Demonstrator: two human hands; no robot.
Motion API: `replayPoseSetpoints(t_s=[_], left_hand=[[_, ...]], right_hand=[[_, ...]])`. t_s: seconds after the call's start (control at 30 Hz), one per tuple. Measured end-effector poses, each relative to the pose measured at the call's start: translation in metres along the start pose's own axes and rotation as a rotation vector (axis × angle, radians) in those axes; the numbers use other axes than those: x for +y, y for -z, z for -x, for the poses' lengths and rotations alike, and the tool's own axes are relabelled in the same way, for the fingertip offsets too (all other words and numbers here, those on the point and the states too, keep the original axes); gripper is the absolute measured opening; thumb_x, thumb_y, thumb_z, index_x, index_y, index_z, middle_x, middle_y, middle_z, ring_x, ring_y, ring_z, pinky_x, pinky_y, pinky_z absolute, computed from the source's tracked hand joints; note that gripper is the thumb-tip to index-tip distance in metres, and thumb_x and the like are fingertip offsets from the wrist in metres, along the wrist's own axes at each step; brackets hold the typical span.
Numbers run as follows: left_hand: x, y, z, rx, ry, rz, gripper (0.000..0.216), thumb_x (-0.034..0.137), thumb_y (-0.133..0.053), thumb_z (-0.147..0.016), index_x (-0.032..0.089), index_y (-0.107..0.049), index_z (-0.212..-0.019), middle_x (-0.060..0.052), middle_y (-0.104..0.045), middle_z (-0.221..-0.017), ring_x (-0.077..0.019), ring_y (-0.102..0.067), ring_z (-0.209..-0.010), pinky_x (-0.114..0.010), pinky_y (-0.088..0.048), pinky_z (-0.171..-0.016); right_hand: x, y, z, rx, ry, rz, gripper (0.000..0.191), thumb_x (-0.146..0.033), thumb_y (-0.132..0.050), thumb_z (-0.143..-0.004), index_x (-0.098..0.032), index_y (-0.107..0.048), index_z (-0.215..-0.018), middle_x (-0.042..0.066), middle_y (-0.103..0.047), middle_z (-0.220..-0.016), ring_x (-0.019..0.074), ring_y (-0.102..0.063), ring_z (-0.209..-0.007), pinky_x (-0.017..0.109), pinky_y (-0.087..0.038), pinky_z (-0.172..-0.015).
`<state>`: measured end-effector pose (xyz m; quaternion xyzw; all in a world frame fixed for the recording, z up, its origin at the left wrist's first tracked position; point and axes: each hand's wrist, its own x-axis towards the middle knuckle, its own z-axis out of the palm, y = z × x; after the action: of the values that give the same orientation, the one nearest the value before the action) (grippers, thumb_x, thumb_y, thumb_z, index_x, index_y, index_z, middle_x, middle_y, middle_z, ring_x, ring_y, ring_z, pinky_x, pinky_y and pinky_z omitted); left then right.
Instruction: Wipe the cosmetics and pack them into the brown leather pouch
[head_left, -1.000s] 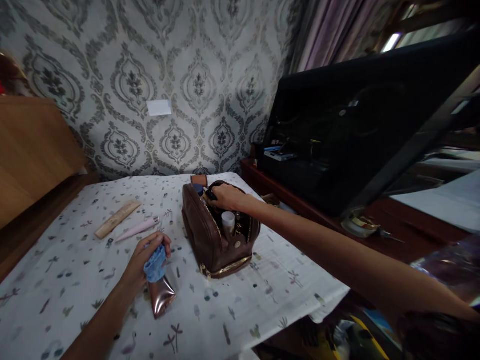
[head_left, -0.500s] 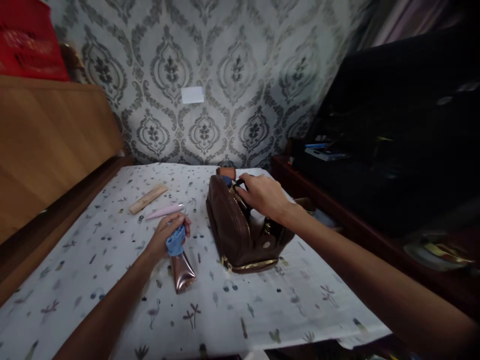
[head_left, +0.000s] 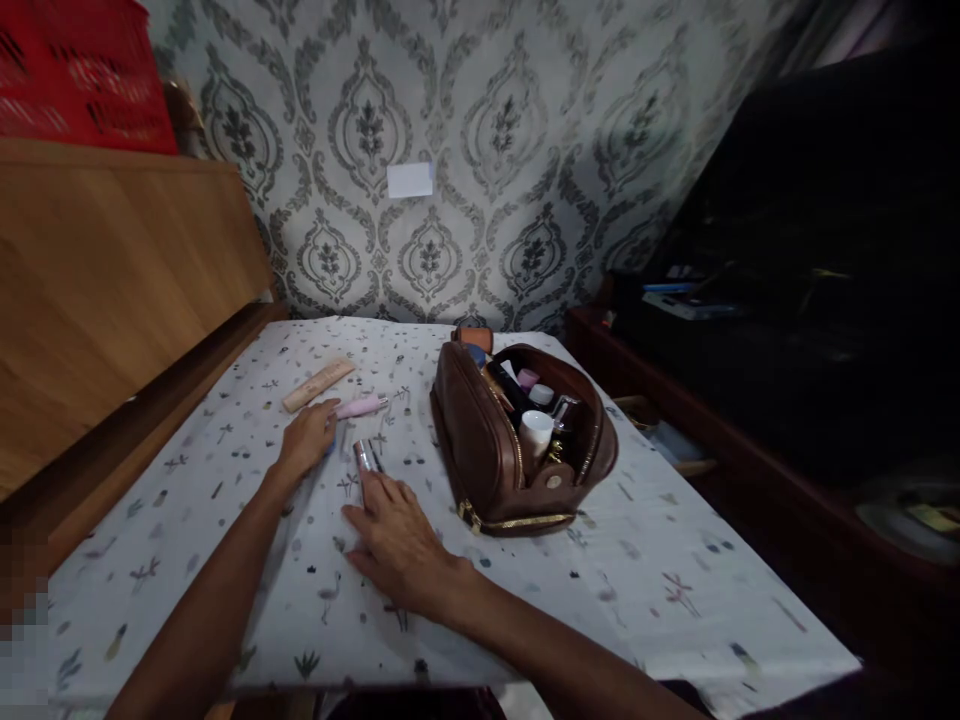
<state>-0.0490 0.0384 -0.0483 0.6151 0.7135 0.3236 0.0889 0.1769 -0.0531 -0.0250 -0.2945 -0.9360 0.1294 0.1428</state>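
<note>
My left hand [head_left: 306,441] lies knuckles up on the patterned tablecloth [head_left: 225,520], closed over a blue cloth of which only a sliver shows by the fingers. Its fingertips are beside a pink tube [head_left: 361,406]. My right hand [head_left: 394,540] lies flat, fingers stretched, on top of a rose-gold tube [head_left: 364,455]; only the tube's cap end sticks out past the fingertips. To the right stands an open brown toiletry bag [head_left: 480,455] with a gold zip, holding several small bottles and tubes.
A beige tube [head_left: 318,384] lies beyond the pink one. A wooden headboard [head_left: 112,290] runs along the left, with a red crate [head_left: 67,80] on top. A dark cabinet [head_left: 787,300] stands at the right. The table edge is near me.
My right hand left the bag's opening and came down onto the rose-gold tube. My left hand with the blue cloth moved off that tube, away toward the pink tube. The view shifted left.
</note>
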Motion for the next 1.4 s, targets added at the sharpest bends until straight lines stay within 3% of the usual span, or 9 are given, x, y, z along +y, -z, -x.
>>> replayPoseSetpoints(t_s=[0.07,0.23,0.47,0.57,0.7,0.87,1.07,1.27,1.4], left_hand=[[0.003,0.001,-0.001,-0.024,-0.037,0.060,0.038,0.034,-0.048,-0.091,0.018,-0.068,-0.119,-0.011,-0.075,-0.108,-0.0285,-0.066,-0.107,-0.040,-0.049,-0.095],[0.005,0.000,-0.005,-0.064,-0.060,0.141,0.046,0.046,-0.039,-0.096,0.018,-0.068,-0.117,-0.006,-0.076,-0.090,-0.0201,-0.069,-0.076,-0.029,-0.053,-0.071],[-0.020,0.017,-0.023,0.168,0.167,-0.196,0.039,0.026,-0.044,-0.092,0.015,-0.061,-0.125,-0.018,-0.059,-0.130,-0.0336,-0.053,-0.125,-0.042,-0.047,-0.097],[-0.027,0.020,-0.034,0.110,0.220,-0.334,0.043,0.030,-0.048,-0.092,0.015,-0.055,-0.132,-0.022,-0.052,-0.138,-0.0380,-0.047,-0.131,-0.047,-0.047,-0.096],[-0.026,0.020,-0.047,-0.049,0.247,-0.464,0.040,0.032,-0.052,-0.089,0.014,-0.057,-0.125,-0.023,-0.064,-0.122,-0.0384,-0.059,-0.115,-0.047,-0.050,-0.088],[-0.015,0.027,-0.046,-0.126,0.241,-0.568,0.041,0.036,-0.043,-0.094,0.016,-0.054,-0.128,-0.021,-0.067,-0.118,-0.0363,-0.064,-0.110,-0.044,-0.050,-0.084],[0.007,0.050,-0.006,-0.188,0.218,-0.668,0.051,0.045,-0.030,-0.097,0.015,-0.046,-0.135,-0.023,-0.069,-0.110,-0.0397,-0.068,-0.099,-0.045,-0.050,-0.076],[0.035,0.063,0.065,-0.333,0.175,-0.689,0.051,0.046,-0.028,-0.095,0.017,-0.049,-0.131,-0.017,-0.072,-0.084,-0.0377,-0.071,-0.078,-0.041,-0.048,-0.065],[0.038,0.060,0.103,-0.504,0.066,-0.324,0.054,0.056,-0.039,-0.091,0.024,-0.054,-0.131,-0.009,-0.074,-0.081,-0.0327,-0.072,-0.077,-0.037,-0.051,-0.068]], right_hand=[[0.010,-0.013,-0.005,0.039,-0.070,0.011,0.028,-0.013,-0.061,-0.087,-0.010,-0.066,-0.115,0.025,-0.040,-0.153,0.0362,-0.040,-0.140,0.053,-0.042,-0.110],[0.044,-0.033,-0.017,0.169,-0.256,0.000,0.064,0.003,-0.047,-0.078,-0.010,-0.051,-0.141,0.024,-0.039,-0.154,0.0348,-0.034,-0.145,0.057,-0.037,-0.115],[0.048,-0.039,-0.021,0.257,-0.313,-0.037,0.056,-0.010,-0.050,-0.085,-0.010,-0.049,-0.142,0.021,-0.028,-0.162,0.0376,-0.028,-0.149,0.058,-0.034,-0.117],[0.042,-0.035,-0.019,0.267,-0.267,-0.008,0.047,-0.011,-0.051,-0.087,-0.009,-0.056,-0.134,0.022,-0.033,-0.160,0.0357,-0.028,-0.149,0.056,-0.033,-0.118],[0.040,-0.032,-0.016,0.344,-0.127,0.038,0.032,-0.011,-0.051,-0.089,-0.011,-0.065,-0.117,0.021,-0.046,-0.150,0.0341,-0.037,-0.143,0.054,-0.036,-0.115],[0.042,-0.038,-0.013,0.404,0.137,-0.049,0.020,-0.012,-0.051,-0.093,-0.015,-0.067,-0.104,0.014,-0.069,-0.114,0.0254,-0.056,-0.122,0.046,-0.045,-0.108],[0.041,-0.044,-0.013,0.421,0.278,-0.138,0.016,-0.014,-0.052,-0.094,-0.015,-0.066,-0.100,0.010,-0.070,-0.099,0.0219,-0.059,-0.108,0.036,-0.052,-0.099],[0.037,-0.047,-0.011,0.351,0.194,-0.286,0.025,-0.020,-0.056,-0.093,-0.014,-0.062,-0.116,0.013,-0.067,-0.115,0.0226,-0.057,-0.118,0.037,-0.048,-0.105],[0.035,-0.044,-0.009,0.307,0.058,-0.423,0.043,-0.027,-0.055,-0.096,-0.011,-0.050,-0.135,0.018,-0.058,-0.133,0.0239,-0.053,-0.128,0.039,-0.045,-0.110]])
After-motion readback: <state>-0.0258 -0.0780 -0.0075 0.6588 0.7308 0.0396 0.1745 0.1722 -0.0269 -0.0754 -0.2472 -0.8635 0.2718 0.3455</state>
